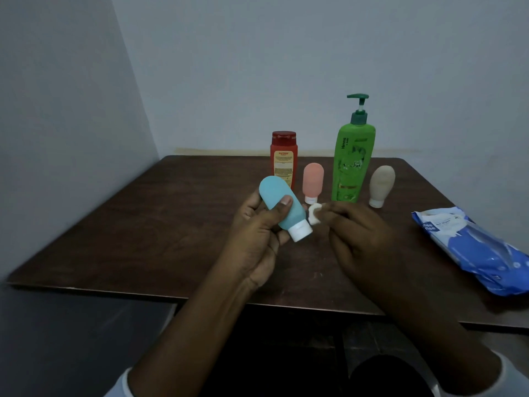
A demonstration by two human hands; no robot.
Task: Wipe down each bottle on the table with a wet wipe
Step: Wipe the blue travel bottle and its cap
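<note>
Left hand (257, 233) grips the blue bottle (282, 209) tilted cap-down over the near table (143, 224) so the right hand (360, 239), pinching a wadded wet wipe (401, 217), can probably scrub around its white cap (300, 232).

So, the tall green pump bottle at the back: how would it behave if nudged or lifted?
The green pump bottle stands tall on a fairly narrow base, so a push near its top would probably tip it. Its smooth plastic may feel slippery under a wet wipe.
</note>
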